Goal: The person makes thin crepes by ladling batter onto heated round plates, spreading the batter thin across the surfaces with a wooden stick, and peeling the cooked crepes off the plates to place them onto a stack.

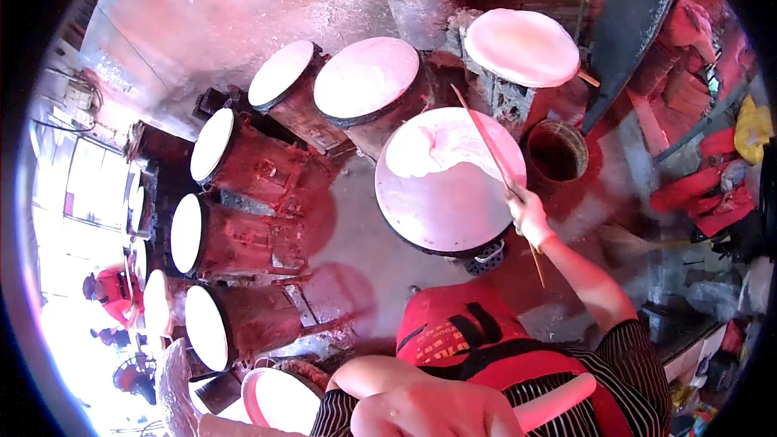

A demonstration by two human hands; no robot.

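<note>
My right hand point(528, 212) is closed around a long, thin wooden spatula point(486, 136). Its blade lies over the right part of a round griddle point(449, 209), and the handle end sticks out below my fist. A white, batter-like layer point(437, 146) covers the far part of that griddle, while grey surface shows on the near part. Close to the camera at the bottom, my left hand point(441, 411) is wrapped round a pale, thick handle point(557, 401) with a rounded end. A wispy, pale head point(174, 388) at lower left seems to belong to the same tool.
Several drum-like stoves with white round tops point(368, 79) curve round the left and back. Another white disc point(522, 47) stands at back right, above a dark bucket point(557, 150). A person in red point(117, 295) is at far left. Clutter and cloths point(712, 194) line the right.
</note>
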